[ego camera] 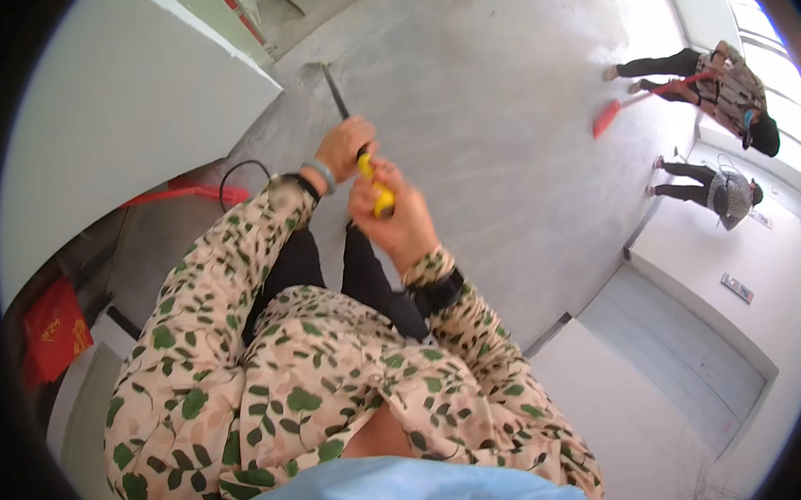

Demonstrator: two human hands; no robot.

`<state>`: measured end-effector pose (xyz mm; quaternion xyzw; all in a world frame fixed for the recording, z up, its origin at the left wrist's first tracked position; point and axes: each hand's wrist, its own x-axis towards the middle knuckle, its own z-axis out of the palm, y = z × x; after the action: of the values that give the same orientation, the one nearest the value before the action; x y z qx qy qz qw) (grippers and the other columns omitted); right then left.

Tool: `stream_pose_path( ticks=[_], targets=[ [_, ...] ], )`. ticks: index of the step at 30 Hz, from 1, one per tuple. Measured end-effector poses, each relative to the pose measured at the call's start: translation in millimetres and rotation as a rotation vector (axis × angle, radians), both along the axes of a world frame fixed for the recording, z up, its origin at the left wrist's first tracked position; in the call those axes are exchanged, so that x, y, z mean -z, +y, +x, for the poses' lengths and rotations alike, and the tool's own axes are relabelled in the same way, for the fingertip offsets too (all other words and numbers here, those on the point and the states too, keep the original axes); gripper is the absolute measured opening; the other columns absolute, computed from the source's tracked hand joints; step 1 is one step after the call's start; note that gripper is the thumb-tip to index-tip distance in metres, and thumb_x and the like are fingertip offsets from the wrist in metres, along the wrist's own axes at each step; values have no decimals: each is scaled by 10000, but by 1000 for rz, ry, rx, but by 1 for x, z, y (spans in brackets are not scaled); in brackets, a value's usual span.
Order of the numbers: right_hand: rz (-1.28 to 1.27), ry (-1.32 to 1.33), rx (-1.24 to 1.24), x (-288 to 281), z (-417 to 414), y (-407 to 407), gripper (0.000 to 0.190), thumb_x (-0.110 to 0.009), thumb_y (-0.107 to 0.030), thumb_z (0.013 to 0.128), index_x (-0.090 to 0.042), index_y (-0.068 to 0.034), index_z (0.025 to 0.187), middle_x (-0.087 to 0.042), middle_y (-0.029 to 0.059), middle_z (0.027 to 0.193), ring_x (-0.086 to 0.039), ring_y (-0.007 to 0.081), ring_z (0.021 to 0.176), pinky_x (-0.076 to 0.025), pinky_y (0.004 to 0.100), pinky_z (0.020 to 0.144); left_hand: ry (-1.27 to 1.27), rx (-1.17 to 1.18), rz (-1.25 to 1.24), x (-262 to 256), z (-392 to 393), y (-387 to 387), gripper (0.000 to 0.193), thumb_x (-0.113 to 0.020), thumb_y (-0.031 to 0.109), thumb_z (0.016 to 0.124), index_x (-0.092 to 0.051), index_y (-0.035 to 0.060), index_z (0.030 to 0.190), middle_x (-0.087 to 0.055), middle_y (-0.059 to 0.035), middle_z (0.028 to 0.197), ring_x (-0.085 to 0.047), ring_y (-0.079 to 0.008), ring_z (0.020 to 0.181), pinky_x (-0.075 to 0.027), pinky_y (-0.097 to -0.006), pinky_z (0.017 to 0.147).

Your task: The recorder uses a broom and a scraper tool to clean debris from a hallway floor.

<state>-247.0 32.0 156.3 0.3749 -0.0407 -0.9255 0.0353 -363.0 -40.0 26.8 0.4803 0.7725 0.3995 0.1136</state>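
Note:
Both of my hands grip one long-handled tool with a black shaft (334, 90) and a yellow end grip (383, 198). My left hand (346, 148) is wrapped around the black shaft, just beyond the yellow part. Closer to my body, my right hand (399, 213) closes around the yellow grip. The shaft slants away from me to the concrete floor (463, 147). Its far end, a small blurred head (319, 64), is down at the floor near the corner of a pale wall (145, 87); its exact kind I cannot tell.
At left lie a red plastic tool (190, 192) and a black loop (244, 164), near a red printed item (57, 329). At right, one person (732, 81) holds a red broom (607, 118); another person (732, 192) stands nearer a doorway (679, 345).

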Motion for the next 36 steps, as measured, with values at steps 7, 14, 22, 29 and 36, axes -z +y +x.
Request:
stream_pose_path(
  ticks=[7, 14, 22, 29, 36],
  targets=[
    [22, -122, -223, 33, 66, -43, 106, -507, -135, 833, -457, -163, 923, -440, 22, 693, -405, 118, 511, -336, 238, 437, 55, -166, -198, 28, 94, -65, 117, -561, 173, 735, -499, 74, 730, -494, -168, 1083, -467, -368, 964, -440, -445, 723],
    [99, -129, -162, 76, 8, -30, 114, -458, -92, 850, -459, -138, 954, -458, 23, 674, -413, 113, 516, -348, 236, 455, -55, -135, -379, 40, 20, -36, 81, -561, 173, 744, -537, 98, 764, -520, -143, 1030, -461, -359, 1005, -371, -441, 910],
    [105, -57, -71, 37, 20, -32, 103, -446, -112, 855, -444, -157, 947, -448, 37, 694, -409, 124, 521, -336, 247, 451, 78, 30, -163, 14, 25, -31, 92, -564, 150, 734, -532, 66, 755, -513, -125, 858, -465, -317, 979, -280, -456, 990],
    [70, -63, -4, 15, 37, -32, 120, -478, -103, 841, -463, -120, 959, -436, 42, 707, -415, 122, 566, -351, 240, 483, 72, 114, -36, 21, 41, -26, 64, -544, 118, 738, -505, 70, 720, -496, -115, 814, -477, -302, 895, -279, -457, 981],
    [159, -27, 0, 60, -14, -7, 118, -474, -124, 848, -464, -144, 963, -428, 44, 694, -419, 124, 566, -344, 242, 482, -18, 172, -220, 39, -24, 10, 99, -565, 120, 712, -481, 69, 696, -485, -109, 805, -482, -297, 896, -289, -452, 967]
  ],
)
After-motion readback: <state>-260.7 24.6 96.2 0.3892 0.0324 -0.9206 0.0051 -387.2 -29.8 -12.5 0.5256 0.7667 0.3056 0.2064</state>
